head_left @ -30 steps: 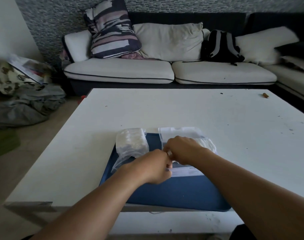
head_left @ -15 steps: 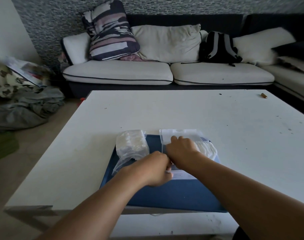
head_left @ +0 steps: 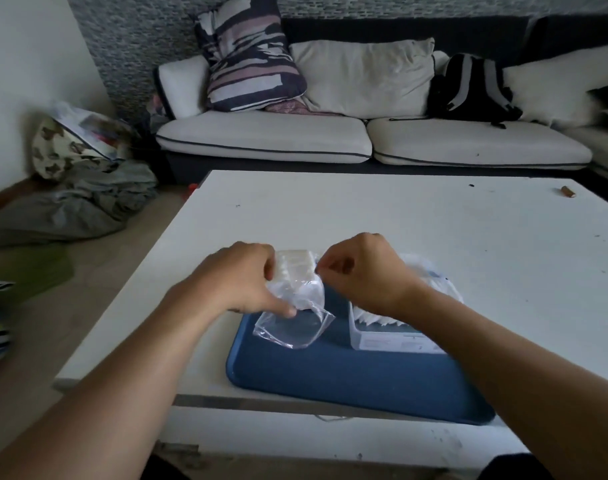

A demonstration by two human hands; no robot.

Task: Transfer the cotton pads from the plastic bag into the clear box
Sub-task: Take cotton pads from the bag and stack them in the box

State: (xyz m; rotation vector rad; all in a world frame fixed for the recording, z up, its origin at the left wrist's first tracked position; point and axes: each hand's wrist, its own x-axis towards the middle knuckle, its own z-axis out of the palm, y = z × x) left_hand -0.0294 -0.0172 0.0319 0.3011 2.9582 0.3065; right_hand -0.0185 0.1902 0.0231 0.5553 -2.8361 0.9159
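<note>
Two hands work one plastic bag of cotton pads over a blue tray.

The left hand has its fingers curled round the bag's side, while the right hand pinches the bag's edge at 3 o'clock of the pads. One clear box sits on the tray at 3 o'clock of the bag, partly hidden by the right forearm; white pads show inside, too blurred to count. One white table carries the tray.
</note>
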